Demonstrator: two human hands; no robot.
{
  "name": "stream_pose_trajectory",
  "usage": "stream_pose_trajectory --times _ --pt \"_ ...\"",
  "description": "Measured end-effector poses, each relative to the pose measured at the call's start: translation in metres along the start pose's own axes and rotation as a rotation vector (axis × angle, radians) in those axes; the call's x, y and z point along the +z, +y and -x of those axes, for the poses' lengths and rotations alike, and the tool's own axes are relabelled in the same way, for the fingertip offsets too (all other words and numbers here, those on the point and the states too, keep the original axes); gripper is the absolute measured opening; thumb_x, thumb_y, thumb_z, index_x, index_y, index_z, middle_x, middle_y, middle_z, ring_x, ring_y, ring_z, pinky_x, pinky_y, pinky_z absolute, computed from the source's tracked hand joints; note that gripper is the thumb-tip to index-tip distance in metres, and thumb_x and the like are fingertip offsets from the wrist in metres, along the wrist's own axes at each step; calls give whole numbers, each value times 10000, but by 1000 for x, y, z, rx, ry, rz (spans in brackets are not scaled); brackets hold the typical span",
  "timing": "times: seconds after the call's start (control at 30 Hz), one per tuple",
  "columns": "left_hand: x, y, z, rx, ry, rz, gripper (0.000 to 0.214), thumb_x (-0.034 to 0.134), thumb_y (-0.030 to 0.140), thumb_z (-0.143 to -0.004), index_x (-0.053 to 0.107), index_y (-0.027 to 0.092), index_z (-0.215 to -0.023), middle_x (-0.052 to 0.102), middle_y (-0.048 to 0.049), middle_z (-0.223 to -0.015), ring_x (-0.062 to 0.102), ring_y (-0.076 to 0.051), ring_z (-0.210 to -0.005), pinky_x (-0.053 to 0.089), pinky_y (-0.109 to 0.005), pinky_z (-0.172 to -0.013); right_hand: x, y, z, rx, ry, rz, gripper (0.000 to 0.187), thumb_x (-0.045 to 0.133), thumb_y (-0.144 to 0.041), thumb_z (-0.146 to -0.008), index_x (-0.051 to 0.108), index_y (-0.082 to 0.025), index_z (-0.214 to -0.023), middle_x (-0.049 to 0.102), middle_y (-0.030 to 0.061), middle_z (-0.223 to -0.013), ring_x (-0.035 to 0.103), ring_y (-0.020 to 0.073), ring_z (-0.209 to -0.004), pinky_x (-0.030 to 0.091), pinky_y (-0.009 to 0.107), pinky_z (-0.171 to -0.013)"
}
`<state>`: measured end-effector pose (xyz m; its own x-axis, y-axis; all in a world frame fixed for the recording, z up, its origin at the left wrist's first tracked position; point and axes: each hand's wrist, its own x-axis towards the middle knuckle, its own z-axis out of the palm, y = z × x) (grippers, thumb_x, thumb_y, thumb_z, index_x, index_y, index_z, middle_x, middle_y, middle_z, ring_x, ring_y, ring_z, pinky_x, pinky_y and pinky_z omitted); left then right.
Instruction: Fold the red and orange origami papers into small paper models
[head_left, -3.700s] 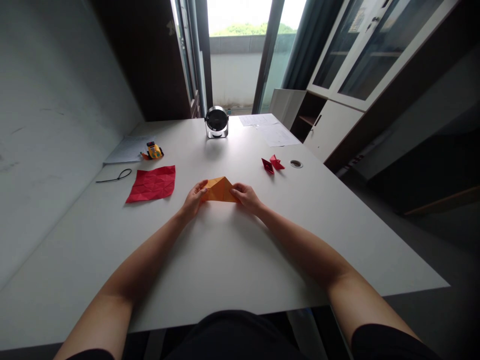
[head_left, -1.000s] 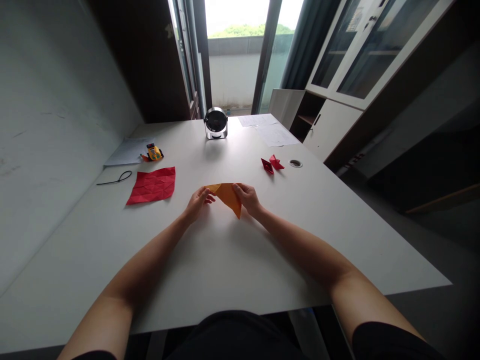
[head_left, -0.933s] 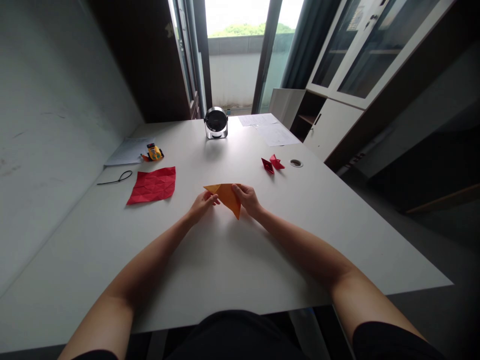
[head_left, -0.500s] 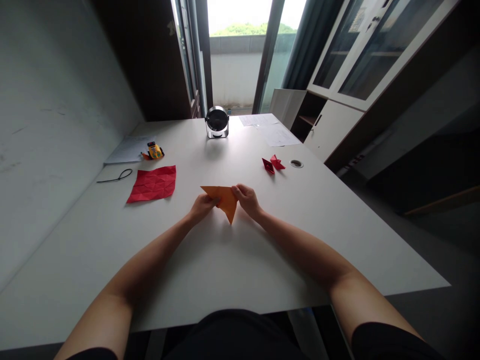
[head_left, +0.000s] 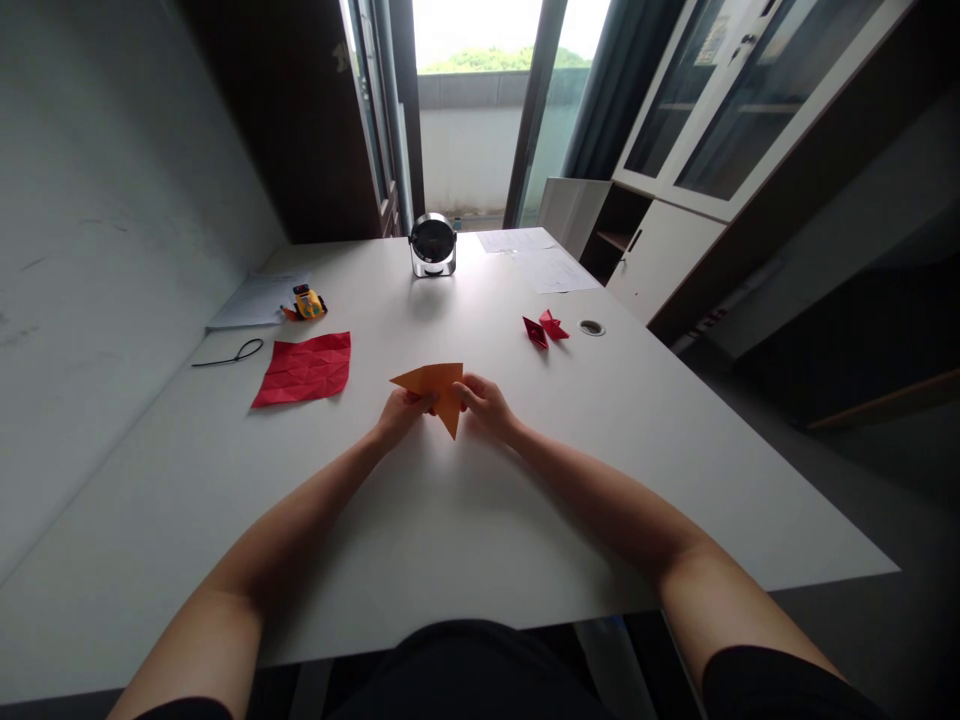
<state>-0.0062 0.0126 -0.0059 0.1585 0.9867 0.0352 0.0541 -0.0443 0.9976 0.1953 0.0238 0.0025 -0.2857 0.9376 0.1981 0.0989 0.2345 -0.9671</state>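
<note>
Between my two hands is a folded sheet of orange paper (head_left: 442, 383), with one point toward the left and another hanging down. My left hand (head_left: 403, 412) pinches its lower left edge, thumb in front. On the other side, my right hand (head_left: 485, 402) grips the right edge between thumb and fingers. The paper is held over the white table (head_left: 465, 540). To the left lies a creased red paper sheet (head_left: 304, 370). Farther back on the right sit two small folded red paper pieces (head_left: 535, 332) close together.
A round black device on a metal stand (head_left: 433, 245) stands at the far side. At the left are a black cable tie (head_left: 229, 355), a yellow tape measure (head_left: 307, 302) and white papers (head_left: 255, 302). More papers (head_left: 555, 270) and a cable hole (head_left: 592, 327) are at the right.
The orange paper has shifted slightly left and up and tilted. My right thumb now lies lower on its right edge, and its upper right corner stands free above the thumb.
</note>
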Motion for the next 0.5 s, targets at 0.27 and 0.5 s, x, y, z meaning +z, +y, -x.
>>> stream_pose_trajectory --times 0.27,0.5 --pt "-2 1 -2 37 91 11 350 665 476 -828 663 128 -866 689 -59 -702 644 -177 -627 508 -305 -644 5 8 -2 22 -131 31 437 542 -578 -866 700 -171 -892 650 8 -763 582 174 -711 426 266 -645" --pt "-3 5 0 39 142 30 400 626 514 -861 661 116 -853 690 -71 -707 669 -187 -625 533 -323 -658 -1 5 -2 -48 113 376 255 600 -463 -862 596 -208 -862 588 -8 -737 504 159 -664 408 273 -625"
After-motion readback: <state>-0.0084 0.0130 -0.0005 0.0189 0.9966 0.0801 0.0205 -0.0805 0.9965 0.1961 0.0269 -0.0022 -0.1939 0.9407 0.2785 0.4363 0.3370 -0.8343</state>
